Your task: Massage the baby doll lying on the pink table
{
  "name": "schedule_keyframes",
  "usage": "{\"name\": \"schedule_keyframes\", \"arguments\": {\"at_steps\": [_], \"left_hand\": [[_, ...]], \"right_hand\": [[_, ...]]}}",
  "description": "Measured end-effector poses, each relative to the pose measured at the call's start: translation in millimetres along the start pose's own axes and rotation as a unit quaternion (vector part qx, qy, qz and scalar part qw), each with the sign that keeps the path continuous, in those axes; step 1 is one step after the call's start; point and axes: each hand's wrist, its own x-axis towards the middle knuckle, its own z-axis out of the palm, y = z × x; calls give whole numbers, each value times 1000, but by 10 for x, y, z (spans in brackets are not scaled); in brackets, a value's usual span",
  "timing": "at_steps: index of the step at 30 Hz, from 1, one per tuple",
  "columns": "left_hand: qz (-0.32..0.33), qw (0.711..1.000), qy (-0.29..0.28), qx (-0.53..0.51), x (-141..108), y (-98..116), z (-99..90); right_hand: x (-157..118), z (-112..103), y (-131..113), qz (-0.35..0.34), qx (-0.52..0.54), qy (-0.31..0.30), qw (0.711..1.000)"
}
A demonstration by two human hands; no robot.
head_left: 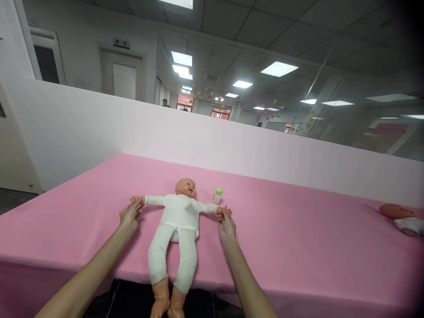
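A baby doll (181, 212) with a white cloth body lies on its back on the pink-covered table (298, 247). Its arms are stretched out sideways, and its feet hang past the front edge. My left hand (129, 215) is closed around the doll's hand on the left side. On the other side, my right hand (227, 224) grips the doll's other hand between thumb and fingers. Just beyond that doll hand stands a small white bottle (217, 197) with a green cap.
Another doll (397, 212) lies at the far right of the table, partly cut off by the frame. A low white wall (212, 145) runs along the table's back, with glass above it. Doors are at the back left.
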Motion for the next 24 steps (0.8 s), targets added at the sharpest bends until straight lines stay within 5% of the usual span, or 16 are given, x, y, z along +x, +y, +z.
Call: {"name": "schedule_keyframes", "arguments": {"at_steps": [4, 8, 10, 12, 15, 17, 20, 24], "left_hand": [[56, 998, 33, 17, -17, -13, 29], [242, 960, -62, 126, -282, 98, 237], [343, 906, -138, 207, -413, 109, 317], [432, 820, -215, 308, -504, 58, 353], [495, 697, -285, 434, -572, -87, 344], [500, 663, -292, 474, -589, -166, 324], [491, 666, -294, 478, -583, -177, 297], [433, 778, -239, 389, -451, -15, 251]], "right_hand": [[5, -71, -34, 15, 22, 42, 999], [-181, 125, -204, -39, -5, -4, 999], [-349, 249, -259, -100, -60, -75, 990], [-542, 337, -251, -175, -131, -158, 963], [-794, 363, -134, -289, -258, -295, 873], [-889, 336, -46, -334, -319, -358, 811], [-905, 308, -8, -345, -335, -376, 792], [-723, 325, -154, -290, -267, -281, 875]]}}
